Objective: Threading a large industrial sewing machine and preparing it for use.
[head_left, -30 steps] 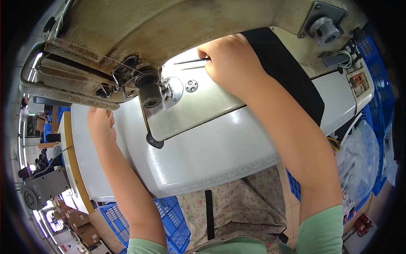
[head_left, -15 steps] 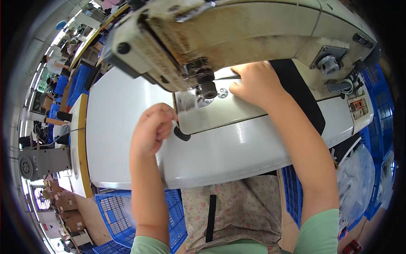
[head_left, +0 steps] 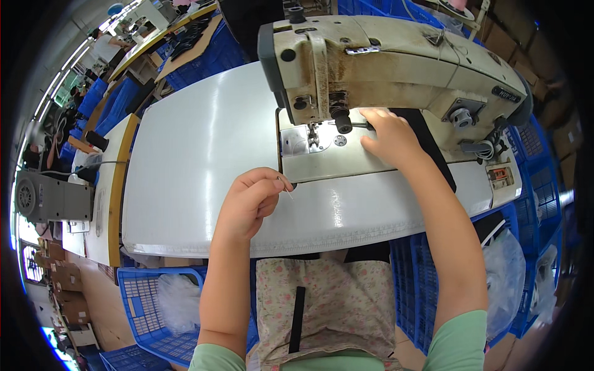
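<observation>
My left hand is closed in a pinch beside the near left corner of the sewing machine's bed plate. A thin, pale thread hangs from its fingertips, which partly cover a dark rounded spot at that corner. Right of the needle area, my right hand rests with thumb and forefinger apart. Under its palm and wrist lies black fabric. A slim dark rod reaches the gap between thumb and forefinger; whether they grip it I cannot tell. The presser foot stands between my hands.
The sewing machine's stained arm spans the far side of the white table. Blue crates stand below the near edge, with more at the right. A wooden-edged bench and a grey motor box are at the left.
The view has shifted, showing more of the machine's top. My left hand has come nearer to the plate's front corner, covering most of the dark spot. My right hand stays by the needle area.
</observation>
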Demonstrator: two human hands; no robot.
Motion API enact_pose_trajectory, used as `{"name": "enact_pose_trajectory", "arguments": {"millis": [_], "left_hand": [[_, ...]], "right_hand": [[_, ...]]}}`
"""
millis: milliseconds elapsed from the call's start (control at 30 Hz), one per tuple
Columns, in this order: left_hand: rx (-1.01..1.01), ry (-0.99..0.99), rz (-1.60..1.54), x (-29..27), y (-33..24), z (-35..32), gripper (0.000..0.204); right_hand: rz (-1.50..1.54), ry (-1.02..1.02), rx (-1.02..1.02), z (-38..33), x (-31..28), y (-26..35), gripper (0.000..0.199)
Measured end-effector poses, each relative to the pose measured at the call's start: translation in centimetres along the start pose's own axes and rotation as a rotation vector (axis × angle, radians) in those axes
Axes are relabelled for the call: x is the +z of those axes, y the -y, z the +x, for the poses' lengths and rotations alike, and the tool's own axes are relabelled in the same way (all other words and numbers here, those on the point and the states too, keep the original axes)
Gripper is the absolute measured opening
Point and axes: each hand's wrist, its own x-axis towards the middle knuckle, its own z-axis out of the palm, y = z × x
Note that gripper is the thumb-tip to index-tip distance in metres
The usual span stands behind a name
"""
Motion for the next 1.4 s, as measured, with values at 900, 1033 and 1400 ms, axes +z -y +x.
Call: {"name": "enact_pose_trajectory", "arguments": {"millis": [900,1033,1400], "left_hand": [[0.002,-0.019,0.156,2.0,0.4,-4.4,0.013],[0.046,-0.011,0.198,2.3,0.8,-5.0,0.012],[-0.014,0.007,0.199,2.1,1.3,-6.8,0.013]], "right_hand": [[1.600,0.277,0.306,-11.1,-2.6,13.6,0.017],[1.620,0.300,0.323,-11.7,-2.4,13.9,0.015],[1.618,0.240,0.359,-13.5,-1.6,14.7,0.011]]}}
